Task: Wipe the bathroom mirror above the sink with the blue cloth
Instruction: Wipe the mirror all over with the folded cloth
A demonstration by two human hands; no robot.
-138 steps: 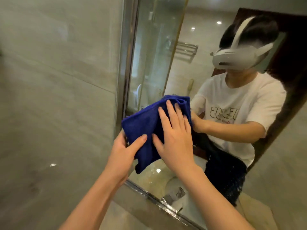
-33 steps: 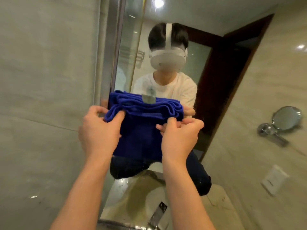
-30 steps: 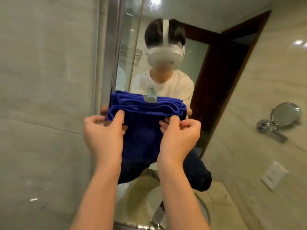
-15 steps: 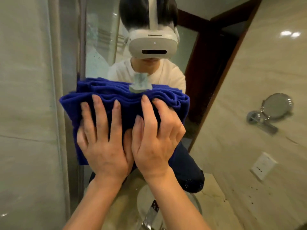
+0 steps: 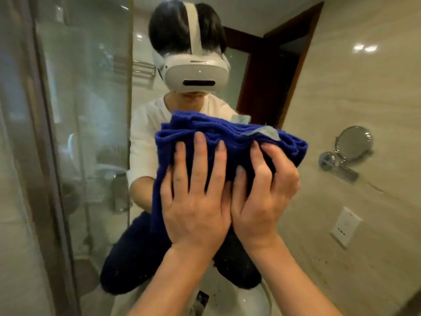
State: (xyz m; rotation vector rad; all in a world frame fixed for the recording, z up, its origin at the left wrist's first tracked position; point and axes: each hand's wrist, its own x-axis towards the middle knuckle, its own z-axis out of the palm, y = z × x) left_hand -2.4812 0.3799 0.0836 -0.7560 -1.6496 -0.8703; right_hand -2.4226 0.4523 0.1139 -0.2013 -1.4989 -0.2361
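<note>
Head view: folded, bunched blue microfibre cloth lies pressed against the glass of the large wall mirror, with a pale label at its top edge. Left hand lies flat on the cloth, fingers straight and spread. Right hand, touching the left, curls its fingers into the cloth's right side, gripping the folds. Right of them, a small round chrome mirror and a white wall socket sit on the beige tiled wall.

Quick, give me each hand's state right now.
Left hand: open, fingers straight, pressing the blue cloth.
Right hand: fingers curled, gripping the blue cloth.
</note>
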